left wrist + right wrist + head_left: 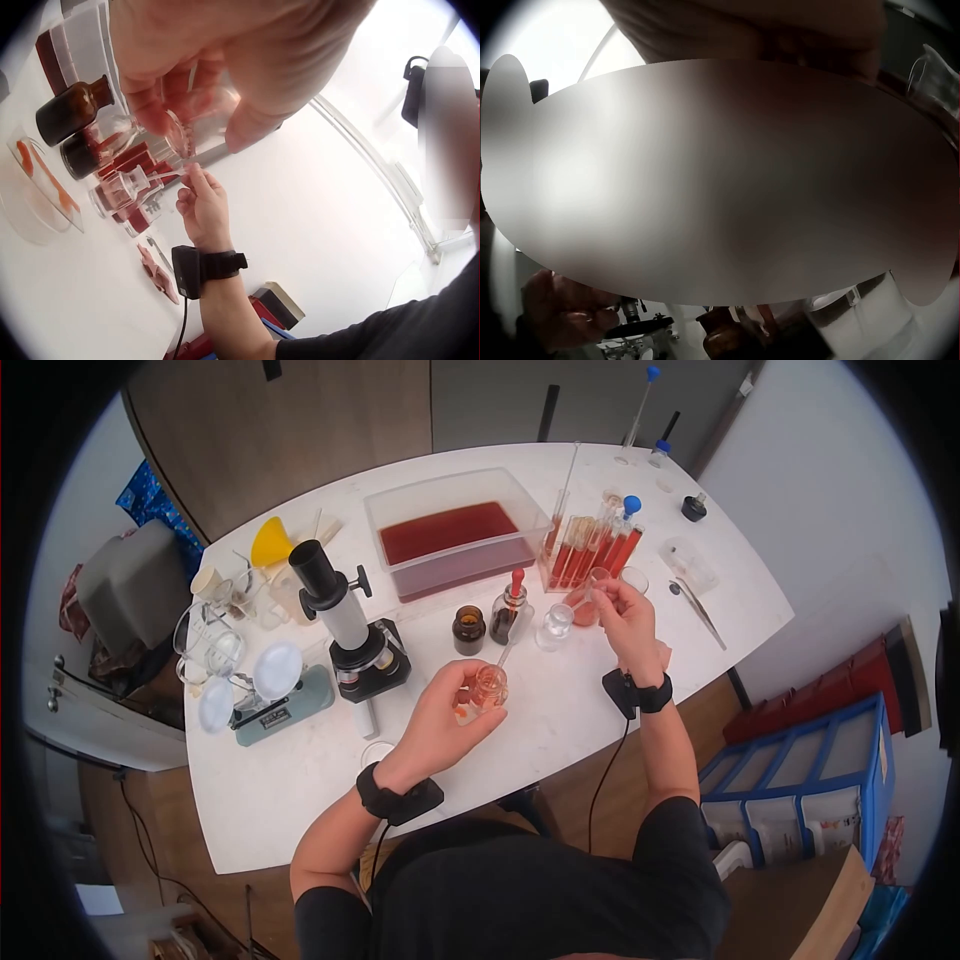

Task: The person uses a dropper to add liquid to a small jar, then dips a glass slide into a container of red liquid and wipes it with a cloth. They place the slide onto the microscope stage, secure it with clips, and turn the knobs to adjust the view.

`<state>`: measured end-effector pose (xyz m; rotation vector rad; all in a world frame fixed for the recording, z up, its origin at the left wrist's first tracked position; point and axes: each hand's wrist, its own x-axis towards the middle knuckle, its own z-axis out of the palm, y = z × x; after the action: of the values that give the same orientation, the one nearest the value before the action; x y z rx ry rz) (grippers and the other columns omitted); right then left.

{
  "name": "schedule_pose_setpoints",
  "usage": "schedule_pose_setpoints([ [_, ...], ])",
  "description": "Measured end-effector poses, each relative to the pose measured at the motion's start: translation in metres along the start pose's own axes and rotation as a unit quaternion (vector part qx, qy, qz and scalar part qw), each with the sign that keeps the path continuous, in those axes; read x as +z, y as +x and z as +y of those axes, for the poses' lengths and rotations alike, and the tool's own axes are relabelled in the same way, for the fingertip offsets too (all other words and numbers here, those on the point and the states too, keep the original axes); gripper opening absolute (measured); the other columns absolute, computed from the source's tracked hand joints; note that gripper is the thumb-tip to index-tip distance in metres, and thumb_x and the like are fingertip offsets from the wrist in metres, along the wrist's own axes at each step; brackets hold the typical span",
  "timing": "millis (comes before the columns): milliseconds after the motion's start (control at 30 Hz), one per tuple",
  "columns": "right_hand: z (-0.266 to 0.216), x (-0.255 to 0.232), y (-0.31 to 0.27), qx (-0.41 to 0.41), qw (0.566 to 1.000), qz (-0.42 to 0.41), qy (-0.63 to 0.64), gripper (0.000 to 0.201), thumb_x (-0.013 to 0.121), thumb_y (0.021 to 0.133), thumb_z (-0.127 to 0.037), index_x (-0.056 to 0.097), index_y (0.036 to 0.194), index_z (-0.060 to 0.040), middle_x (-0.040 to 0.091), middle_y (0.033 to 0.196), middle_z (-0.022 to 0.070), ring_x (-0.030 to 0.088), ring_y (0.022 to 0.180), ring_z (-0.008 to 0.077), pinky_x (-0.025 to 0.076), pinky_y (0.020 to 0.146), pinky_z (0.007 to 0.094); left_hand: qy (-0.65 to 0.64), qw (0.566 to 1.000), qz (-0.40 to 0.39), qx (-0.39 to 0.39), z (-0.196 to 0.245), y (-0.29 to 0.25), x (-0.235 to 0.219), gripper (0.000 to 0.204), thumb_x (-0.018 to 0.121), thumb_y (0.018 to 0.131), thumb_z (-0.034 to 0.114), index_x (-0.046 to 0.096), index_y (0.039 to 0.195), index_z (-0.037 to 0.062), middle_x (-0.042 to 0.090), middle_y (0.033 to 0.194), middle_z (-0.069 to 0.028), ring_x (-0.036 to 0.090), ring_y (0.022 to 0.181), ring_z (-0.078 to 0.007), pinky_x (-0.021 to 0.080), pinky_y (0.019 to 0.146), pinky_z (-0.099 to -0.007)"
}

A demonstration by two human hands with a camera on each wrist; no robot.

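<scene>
In the head view, my left hand [440, 715] holds a small clear glass jar [490, 685] between thumb and fingers, over the near part of the table. The left wrist view shows its mouth tipped sideways. A pale translucent dropper-like stick [516, 632] overlaps the jar's rim. My right hand [628, 622] pinches the neck of a conical flask [584, 610] with reddish liquid in its bottom. Beside the flask stands a clear glass bottle [553, 628]. Under the left hand, a shallow dish [30, 214] holds a glass strip with orange pieces.
A brown bottle [468, 631] and a red-topped dropper bottle [508, 610] stand ahead. Behind are a plastic tub [460, 575] of red liquid and a rack of test tubes [575, 555]. A microscope [350, 620] and a balance [285, 710] are left, tweezers [700, 615] right.
</scene>
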<state>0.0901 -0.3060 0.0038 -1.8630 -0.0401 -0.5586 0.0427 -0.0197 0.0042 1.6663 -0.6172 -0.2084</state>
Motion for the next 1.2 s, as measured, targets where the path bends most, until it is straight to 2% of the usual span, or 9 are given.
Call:
schedule_pose_setpoints([
  [233,0.004,-0.008,-0.018,-0.005,0.994,0.071,-0.087,0.031,0.062,0.084,-0.006,0.060,0.114,0.0013,0.059,0.071,-0.0004,0.050,0.060,0.0038,0.041,0.056,0.0181,-0.015,1.000,0.007,0.004,0.014,-0.041,-0.017,0.046,0.068,0.077,0.000,0.047,0.118,0.0034,0.053,0.109,-0.0046,0.052,0.095,-0.0118,0.042,0.083,-0.0264],
  [333,-0.035,-0.009,-0.050,0.036,0.996,0.081,-0.011,0.036,0.062,0.083,-0.003,0.057,0.118,0.0002,0.056,0.071,-0.0019,0.048,0.059,0.0025,0.040,0.055,0.0179,0.027,1.000,0.010,0.001,0.013,-0.058,-0.023,0.048,0.069,0.076,0.001,0.049,0.119,0.0031,0.053,0.110,-0.0055,0.051,0.095,-0.0115,0.042,0.083,-0.0262],
  [533,-0.102,0.043,-0.100,-0.003,0.955,-0.260,0.140,0.049,0.067,0.076,0.000,0.053,0.123,-0.0016,0.057,0.079,-0.0012,0.046,0.058,0.0029,0.040,0.055,0.0180,0.122,0.990,0.021,0.072,0.016,-0.081,-0.026,0.047,0.072,0.072,0.006,0.054,0.115,0.0045,0.057,0.109,-0.0092,0.054,0.099,-0.0224,0.042,0.088,-0.0320],
  [633,-0.114,0.071,-0.109,-0.088,0.944,-0.302,0.098,0.043,0.071,0.073,-0.002,0.060,0.114,-0.0049,0.059,0.080,0.0007,0.049,0.058,0.0055,0.041,0.055,0.0198,0.140,0.987,0.032,0.077,0.012,-0.099,-0.035,0.049,0.073,0.071,0.006,0.054,0.117,0.0053,0.058,0.109,-0.0101,0.054,0.101,-0.0263,0.043,0.088,-0.0346],
  [733,-0.125,0.089,-0.113,-0.149,0.925,-0.342,0.078,0.039,0.067,0.074,-0.003,0.058,0.112,0.0021,0.061,0.078,0.0070,0.054,0.070,0.0108,0.042,0.065,0.0239,0.119,0.990,0.055,0.056,0.010,-0.117,-0.047,0.050,0.072,0.071,0.005,0.054,0.118,0.0051,0.057,0.109,-0.0106,0.054,0.100,-0.0263,0.044,0.086,-0.0341],
  [867,-0.129,0.117,-0.131,-0.076,0.933,-0.317,0.154,0.028,0.064,0.078,-0.001,0.059,0.105,0.0024,0.061,0.082,0.0084,0.055,0.070,0.0130,0.043,0.063,0.0246,0.095,0.991,0.092,-0.002,0.014,-0.144,-0.066,0.051,0.072,0.071,0.003,0.054,0.118,0.0049,0.057,0.108,-0.0114,0.055,0.100,-0.0267,0.045,0.085,-0.0336],
  [967,-0.127,0.133,-0.139,-0.061,0.932,-0.305,0.186,0.025,0.067,0.075,0.001,0.063,0.099,-0.0014,0.062,0.079,0.0057,0.052,0.063,0.0117,0.042,0.057,0.0234,0.134,0.986,0.096,0.015,0.010,-0.158,-0.078,0.053,0.071,0.073,-0.001,0.053,0.122,0.0050,0.052,0.110,-0.0112,0.054,0.089,-0.0197,0.048,0.072,-0.0278],
  [1067,-0.130,0.143,-0.140,-0.099,0.923,-0.327,0.178,0.023,0.066,0.075,0.001,0.062,0.098,-0.0010,0.062,0.079,0.0063,0.052,0.063,0.0121,0.042,0.058,0.0234,0.158,0.981,0.110,0.015,0.005,-0.165,-0.086,0.055,0.073,0.070,0.002,0.053,0.120,0.0056,0.057,0.107,-0.0106,0.057,0.096,-0.0238,0.046,0.081,-0.0323],
  [1200,-0.131,0.152,-0.144,-0.135,0.933,-0.290,0.163,0.023,0.067,0.073,0.003,0.063,0.096,-0.0008,0.062,0.078,0.0069,0.053,0.062,0.0130,0.042,0.057,0.0237,0.162,0.974,0.155,0.014,0.005,-0.171,-0.094,0.055,0.075,0.066,-0.001,0.053,0.116,0.0061,0.057,0.106,-0.0094,0.058,0.090,-0.0198,0.047,0.076,-0.0288],
])
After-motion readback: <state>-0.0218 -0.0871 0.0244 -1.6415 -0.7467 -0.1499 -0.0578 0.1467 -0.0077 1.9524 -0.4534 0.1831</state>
